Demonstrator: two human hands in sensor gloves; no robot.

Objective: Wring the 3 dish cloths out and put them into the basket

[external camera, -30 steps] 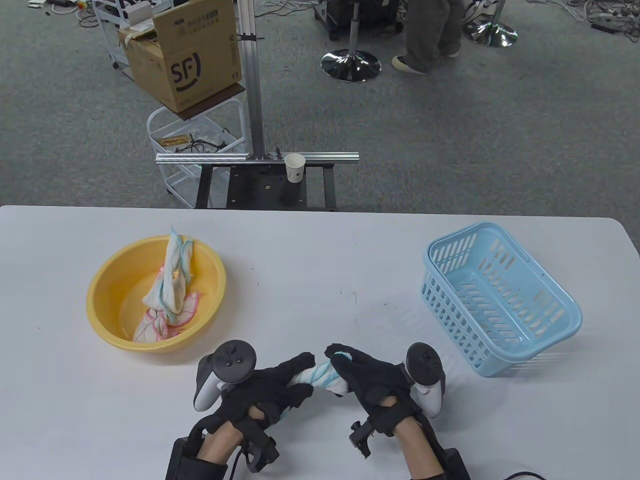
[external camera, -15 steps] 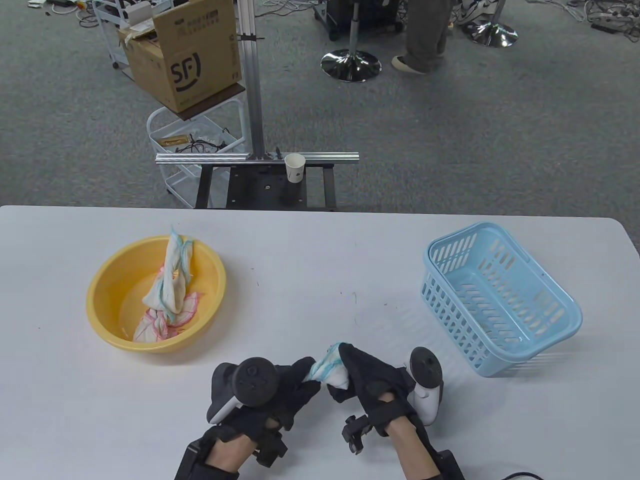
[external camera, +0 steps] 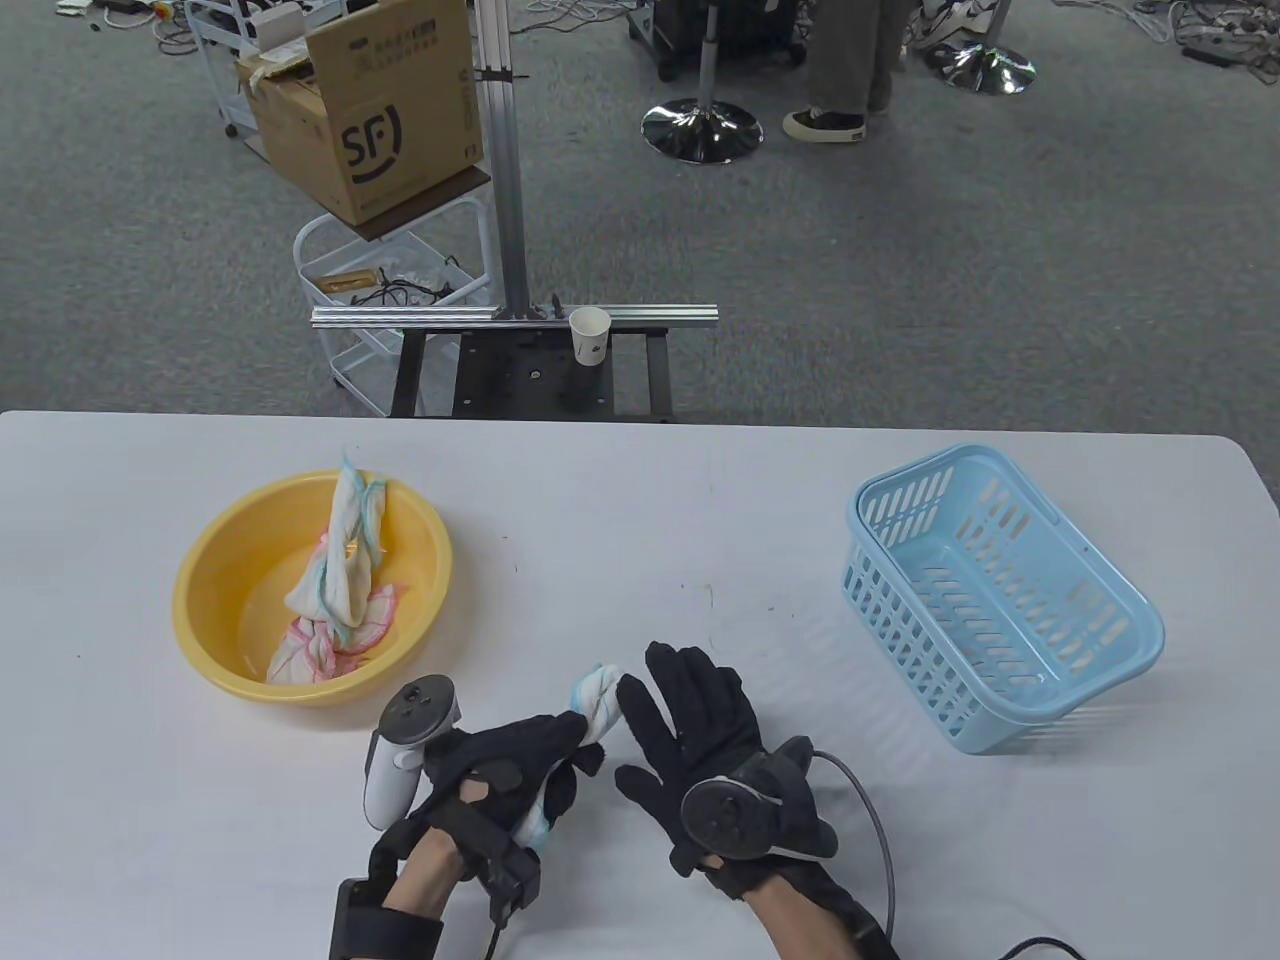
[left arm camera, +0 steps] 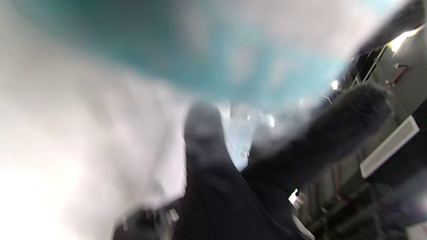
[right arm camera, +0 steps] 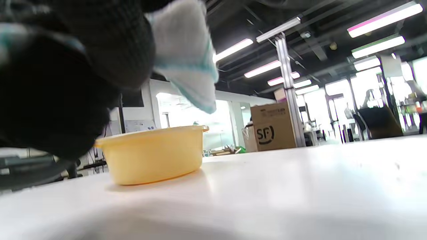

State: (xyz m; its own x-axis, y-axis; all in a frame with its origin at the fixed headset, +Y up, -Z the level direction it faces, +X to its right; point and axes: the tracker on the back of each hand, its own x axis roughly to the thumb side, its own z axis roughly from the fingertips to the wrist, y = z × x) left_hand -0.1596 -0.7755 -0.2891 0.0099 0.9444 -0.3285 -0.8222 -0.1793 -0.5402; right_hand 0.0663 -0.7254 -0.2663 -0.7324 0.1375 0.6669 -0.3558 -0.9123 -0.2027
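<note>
While the left hand (external camera: 500,775) grips a cloth (external camera: 598,700) near the table's (external camera: 640,520) front edge, the right hand (external camera: 700,730) lies beside it with fingers spread flat — holding nothing. That cloth is twisted into a tight white rope with teal stripes. Two more cloths (external camera: 335,590), likewise twisted, sit in the yellow bowl (external camera: 205,600) toward the left edge; the blue basket (external camera: 1110,690) stands by the right edge. Grey carpet lies beyond, with a cardboard box (external camera: 370,120). The left wrist view is blurred — only dark fingers (left arm camera: 206,160) show.
</note>
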